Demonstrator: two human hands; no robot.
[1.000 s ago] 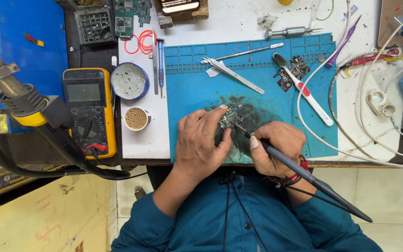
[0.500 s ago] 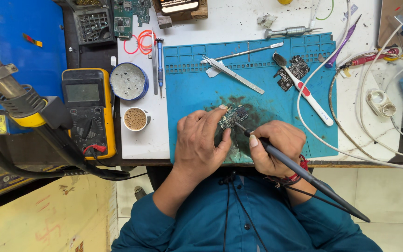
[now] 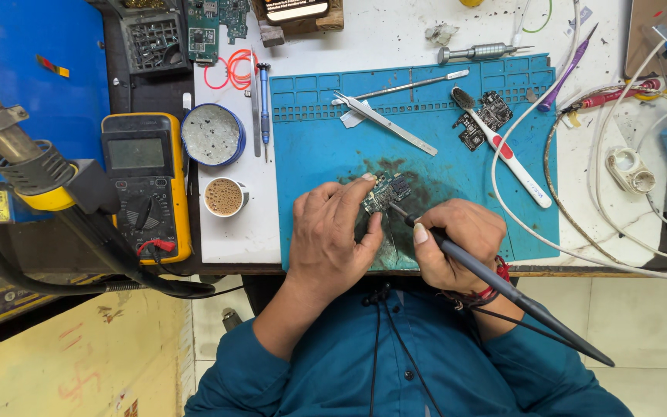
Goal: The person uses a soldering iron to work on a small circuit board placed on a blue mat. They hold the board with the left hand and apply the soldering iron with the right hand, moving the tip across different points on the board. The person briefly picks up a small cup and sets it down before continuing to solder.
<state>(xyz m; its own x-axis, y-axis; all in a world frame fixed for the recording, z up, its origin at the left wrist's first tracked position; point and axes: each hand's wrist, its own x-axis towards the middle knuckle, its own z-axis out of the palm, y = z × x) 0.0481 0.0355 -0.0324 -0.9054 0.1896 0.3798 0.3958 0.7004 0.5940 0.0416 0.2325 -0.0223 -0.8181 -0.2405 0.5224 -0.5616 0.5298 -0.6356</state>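
Note:
My left hand [image 3: 332, 230] pins a small dark circuit board [image 3: 387, 190] against the blue work mat [image 3: 318, 147], fingertips on the board's left edge. My right hand [image 3: 457, 243] grips a black soldering iron [image 3: 503, 286] like a pen. Its tip touches the board's lower right edge. The iron's cable runs back past my right wrist. A dark stain surrounds the board on the mat.
On the mat lie metal tweezers [image 3: 387, 123], a thin metal tool [image 3: 414, 85], a white toothbrush [image 3: 503, 150] and another small board [image 3: 482, 120]. To the left stand a yellow multimeter [image 3: 144, 181], a round blue tin [image 3: 212, 135], a cup of tea [image 3: 224, 197] and a hot-air nozzle [image 3: 17, 154]. White cables [image 3: 580, 232] loop at the right.
Both hands stay on the board. The soldering iron tip has shifted only slightly on the board.

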